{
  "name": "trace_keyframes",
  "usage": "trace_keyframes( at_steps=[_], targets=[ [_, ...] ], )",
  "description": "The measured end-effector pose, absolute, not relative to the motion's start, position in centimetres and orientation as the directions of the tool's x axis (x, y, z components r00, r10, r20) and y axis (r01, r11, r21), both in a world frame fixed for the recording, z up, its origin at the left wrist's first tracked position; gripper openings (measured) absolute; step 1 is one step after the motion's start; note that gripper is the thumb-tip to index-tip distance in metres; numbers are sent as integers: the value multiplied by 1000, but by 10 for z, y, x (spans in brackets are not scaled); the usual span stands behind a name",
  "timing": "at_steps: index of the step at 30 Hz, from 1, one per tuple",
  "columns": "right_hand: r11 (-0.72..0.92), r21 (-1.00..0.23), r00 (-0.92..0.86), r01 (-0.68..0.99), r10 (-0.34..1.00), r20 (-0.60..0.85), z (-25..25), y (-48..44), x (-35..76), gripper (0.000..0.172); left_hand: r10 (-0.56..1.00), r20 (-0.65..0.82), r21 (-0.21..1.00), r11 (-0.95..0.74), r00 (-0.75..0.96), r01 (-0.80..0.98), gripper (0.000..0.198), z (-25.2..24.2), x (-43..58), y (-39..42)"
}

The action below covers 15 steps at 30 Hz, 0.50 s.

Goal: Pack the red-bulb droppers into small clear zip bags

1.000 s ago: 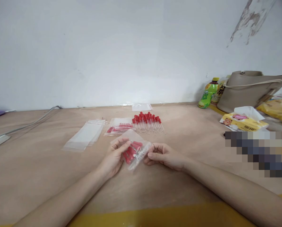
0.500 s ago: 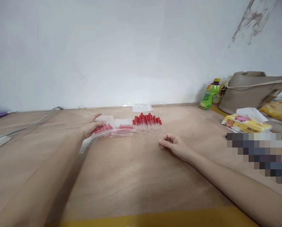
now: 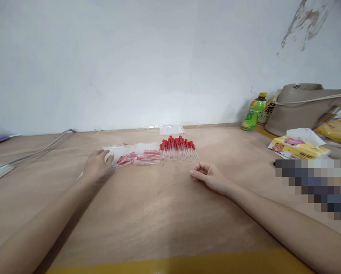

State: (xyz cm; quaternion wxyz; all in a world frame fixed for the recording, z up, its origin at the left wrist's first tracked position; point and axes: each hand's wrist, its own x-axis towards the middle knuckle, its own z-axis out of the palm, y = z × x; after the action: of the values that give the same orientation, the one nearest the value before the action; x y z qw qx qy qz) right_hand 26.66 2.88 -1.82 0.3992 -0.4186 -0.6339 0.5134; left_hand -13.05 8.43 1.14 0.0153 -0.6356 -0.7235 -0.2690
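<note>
My left hand [image 3: 97, 166] lies flat with fingers stretched out on the stack of empty clear bags [image 3: 111, 149], most of which it hides. Just right of its fingertips lie filled clear bags of red-capped droppers [image 3: 137, 156], overlapping one another. Further right a loose pile of red-capped droppers [image 3: 178, 148] is spread on the wooden table [image 3: 164, 213]. My right hand [image 3: 208, 176] rests on the table in front of that pile, fingers loosely curled, nothing in it.
At the back right stand a green bottle [image 3: 254, 112], a beige handbag [image 3: 304, 108] and a yellow tissue pack [image 3: 298, 146]. A grey cable [image 3: 36, 150] runs along the left. Another clear bag [image 3: 172, 130] lies by the wall. Yellow tape [image 3: 187, 264] marks the near edge.
Both hands held a filled bag of droppers a second ago. My left hand carried it onto the filled bags, let go, and slid left. My right hand withdrew and stayed resting.
</note>
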Motion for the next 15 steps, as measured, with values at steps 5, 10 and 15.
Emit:
trace_keyframes(
  at_steps=[5, 10, 15],
  targets=[
    [133, -982, -340, 133, 937, 81, -18, 29, 267, 31, 946, 279, 301, 78, -166, 950, 24, -8, -145, 71],
    [134, -980, -342, 148, 937, 76, -16, 28, 266, 32, 957, 236, 331, 86, -171, 940, 19, -3, -144, 68],
    [169, -975, -235, 146, 963, 132, -20, 29, 263, 30, 944, 247, 476, 79, -219, 876, 27, 12, -142, 53]
  ],
)
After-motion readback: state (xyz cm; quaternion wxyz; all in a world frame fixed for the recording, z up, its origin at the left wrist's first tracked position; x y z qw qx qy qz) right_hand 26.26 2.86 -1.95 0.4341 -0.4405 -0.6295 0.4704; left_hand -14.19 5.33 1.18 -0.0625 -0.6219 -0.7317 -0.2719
